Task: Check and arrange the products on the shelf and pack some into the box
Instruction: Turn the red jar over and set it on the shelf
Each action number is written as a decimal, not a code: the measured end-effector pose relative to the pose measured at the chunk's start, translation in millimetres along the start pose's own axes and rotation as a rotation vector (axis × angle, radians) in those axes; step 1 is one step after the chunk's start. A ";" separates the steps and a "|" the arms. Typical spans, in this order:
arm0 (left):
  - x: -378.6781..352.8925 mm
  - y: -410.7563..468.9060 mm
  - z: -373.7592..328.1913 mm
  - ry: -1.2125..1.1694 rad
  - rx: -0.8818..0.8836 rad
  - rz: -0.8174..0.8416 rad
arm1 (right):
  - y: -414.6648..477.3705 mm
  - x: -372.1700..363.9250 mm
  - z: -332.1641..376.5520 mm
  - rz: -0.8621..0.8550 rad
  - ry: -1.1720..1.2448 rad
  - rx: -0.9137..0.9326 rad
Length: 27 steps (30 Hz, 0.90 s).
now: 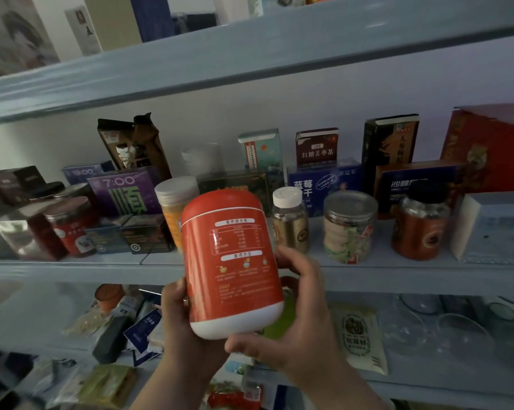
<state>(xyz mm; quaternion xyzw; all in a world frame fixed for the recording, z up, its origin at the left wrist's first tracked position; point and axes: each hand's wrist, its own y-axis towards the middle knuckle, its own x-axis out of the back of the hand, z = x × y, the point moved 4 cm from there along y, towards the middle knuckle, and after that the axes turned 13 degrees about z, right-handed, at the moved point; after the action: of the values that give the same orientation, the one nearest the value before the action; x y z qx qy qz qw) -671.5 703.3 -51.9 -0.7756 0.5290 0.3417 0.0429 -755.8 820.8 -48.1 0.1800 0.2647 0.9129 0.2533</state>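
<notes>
Shelf check | left grip [184,324] and right grip [294,321] both wrap the orange canister [232,261] | label turned toward the camera, apparently for reading | before the shelf [72,269]

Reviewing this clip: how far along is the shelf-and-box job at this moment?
Looks done: boxes and jars stand in rows on the middle shelf. In hand: the left hand and right hand grip an orange canister, label toward the camera, so checking is under way. Left: the packets on the lower shelf lie jumbled, and no packing box is in view, so packing apparently hasn't begun.
</notes>
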 end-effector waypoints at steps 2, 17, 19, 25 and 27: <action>2.0 -1.8 2.5 -0.018 0.012 -0.017 | -0.8 -0.1 3.3 -0.003 -0.022 0.023; -21.1 -8.6 2.4 0.578 0.166 -0.056 | 4.1 14.1 -10.0 -0.042 0.619 -0.202; -24.4 -12.0 6.4 0.320 0.245 -0.065 | 3.1 11.9 -10.2 -0.013 0.570 -0.206; -23.6 -4.3 -12.6 0.674 0.150 0.075 | 4.3 17.2 -9.7 -0.026 0.578 -0.234; -22.2 -3.5 -12.7 0.635 0.122 0.122 | 6.8 17.8 -14.8 -0.052 0.750 -0.260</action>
<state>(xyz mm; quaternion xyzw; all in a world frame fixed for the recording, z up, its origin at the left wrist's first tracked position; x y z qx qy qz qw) -666.9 716.9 -30.5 -0.8062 0.5810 0.0522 -0.0984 -779.6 819.9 -52.5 -0.2062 0.2253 0.9345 0.1827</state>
